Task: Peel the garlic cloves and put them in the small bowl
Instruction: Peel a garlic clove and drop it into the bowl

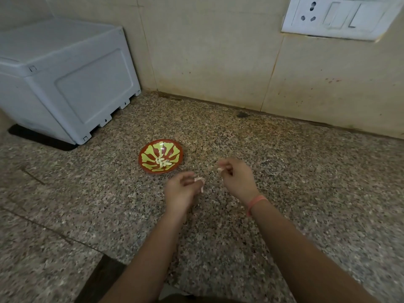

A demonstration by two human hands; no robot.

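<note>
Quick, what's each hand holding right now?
Left hand: pinches a pinkish garlic piece.
Right hand: pinches a whitish garlic bit.

I face a speckled granite counter (pixel 295 176). Behind it rises a beige tiled wall (pixel 218 51) with a white switch plate (pixel 336 17); a grey plastic box (pixel 65 79) sits at my left.

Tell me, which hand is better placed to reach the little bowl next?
Probably the left hand: it is nearer the small bowl. The right hand sits farther off. Both pinch pale bits, too blurred to name.
</note>
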